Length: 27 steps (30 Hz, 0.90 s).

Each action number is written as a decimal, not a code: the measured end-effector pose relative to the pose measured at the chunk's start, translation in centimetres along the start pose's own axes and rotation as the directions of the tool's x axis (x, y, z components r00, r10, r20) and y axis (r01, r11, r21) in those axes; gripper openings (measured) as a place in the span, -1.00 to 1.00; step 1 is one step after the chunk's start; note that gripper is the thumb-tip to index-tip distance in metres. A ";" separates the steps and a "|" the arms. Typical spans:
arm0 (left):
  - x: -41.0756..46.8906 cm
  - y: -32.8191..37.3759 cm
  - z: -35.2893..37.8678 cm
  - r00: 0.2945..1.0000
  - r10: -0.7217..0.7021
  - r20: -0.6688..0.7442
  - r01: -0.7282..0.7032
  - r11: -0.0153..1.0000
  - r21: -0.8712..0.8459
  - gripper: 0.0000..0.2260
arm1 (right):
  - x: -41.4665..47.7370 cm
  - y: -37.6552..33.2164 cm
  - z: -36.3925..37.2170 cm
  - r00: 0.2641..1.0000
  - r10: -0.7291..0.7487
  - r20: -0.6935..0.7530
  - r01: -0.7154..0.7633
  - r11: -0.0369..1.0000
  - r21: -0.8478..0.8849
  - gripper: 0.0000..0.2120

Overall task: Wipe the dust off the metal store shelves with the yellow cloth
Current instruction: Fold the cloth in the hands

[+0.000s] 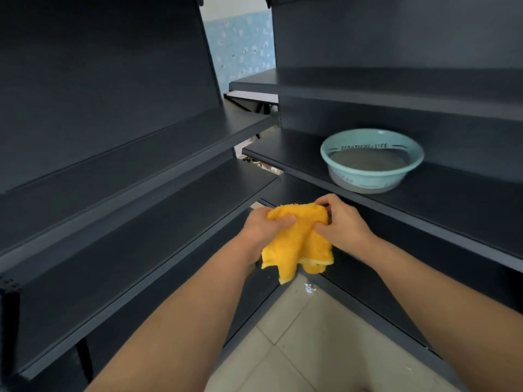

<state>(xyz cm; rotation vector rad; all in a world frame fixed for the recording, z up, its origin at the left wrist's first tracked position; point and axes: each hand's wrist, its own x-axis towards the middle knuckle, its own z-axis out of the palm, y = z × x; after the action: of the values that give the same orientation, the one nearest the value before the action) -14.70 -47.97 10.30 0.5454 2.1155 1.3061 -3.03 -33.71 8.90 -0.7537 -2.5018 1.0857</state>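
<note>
In the corner between two dark shelf units, above the floor: left hand (266, 224) curled round the cloth (300, 244), thumb laid across its front. Right hand (339, 222) likewise closed on the upper right edge, fingers bunching the pile. Held up in the air between both fists, touching no shelf. Lower corners hanging free in loose folds below the hands.

By the look of it, soft thick terry: light, limp, without any shape of its own, unlikely to slip out of a grip. Damp or dry: impossible to tell. Best gathered into a flat pad under one palm, fingers spread on top, loose corners tucked in so as not to drag. No call for a hard squeeze.

Further out, the left shelves (141, 210), long and bare, stepping down in tiers. Opposite, the right shelves (452, 199), with a pale green basin (370, 159) of greyish water on one, well apart from the hands. Beneath everything, pale floor (325, 349) tiles, with a small scrap of litter (310, 288) by the base of the right unit.
</note>
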 end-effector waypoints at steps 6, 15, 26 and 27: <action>5.9 4.5 5.7 0.999 -0.004 0.037 0.002 0.998 0.058 -0.84 | 5.0 3.8 -4.7 0.997 -0.024 -0.074 0.019 0.998 -0.067 -0.67; 15.6 11.0 13.4 0.974 -0.220 -0.046 0.175 0.871 -0.460 -0.59 | 11.5 9.8 -11.7 0.998 0.001 -0.062 -0.024 0.930 -0.366 -0.65; 24.3 16.4 17.8 0.987 -0.153 0.042 0.152 0.836 -0.527 -0.56 | 16.6 14.3 -14.9 0.984 0.125 -0.129 -0.176 0.803 -0.570 -0.70; 25.3 16.6 18.1 0.988 -0.143 0.063 0.154 0.839 -0.522 -0.58 | 17.1 14.5 -14.9 0.980 0.141 -0.138 -0.195 0.801 -0.567 -0.69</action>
<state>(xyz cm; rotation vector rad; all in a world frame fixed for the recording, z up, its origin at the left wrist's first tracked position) -20.76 -13.27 12.28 0.1529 1.6322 1.6879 -4.95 -6.90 9.23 -1.1735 -2.7407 0.2898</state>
